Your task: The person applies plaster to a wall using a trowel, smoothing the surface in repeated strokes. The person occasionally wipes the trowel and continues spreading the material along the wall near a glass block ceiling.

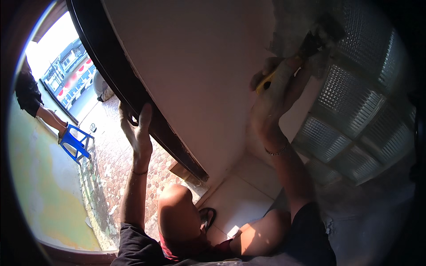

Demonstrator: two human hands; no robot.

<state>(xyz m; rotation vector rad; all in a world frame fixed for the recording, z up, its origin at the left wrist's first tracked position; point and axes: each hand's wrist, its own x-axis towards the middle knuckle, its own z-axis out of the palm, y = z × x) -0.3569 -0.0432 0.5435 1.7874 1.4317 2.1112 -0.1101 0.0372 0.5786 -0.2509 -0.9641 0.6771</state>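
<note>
My right hand (276,95) is raised at the upper right, its fingers closed round a paintbrush (268,82) with a yellow handle that has a hole in it. The dark brush head reaches up to a grey patch (288,31) high on the pale wall (191,71); shadow blurs exactly where it touches. On the left, my left hand (140,131) grips the edge of a dark wooden door frame (113,57), thumb on the near face and fingers around the outer side.
A panel of ribbed glass blocks (350,99) fills the right side. Below are my bent knees, a sandal (207,218) and pale floor tiles (244,195). Outside at left, a person (30,91) is at a blue plastic stool (75,142), beside stone-patterned paving (113,177).
</note>
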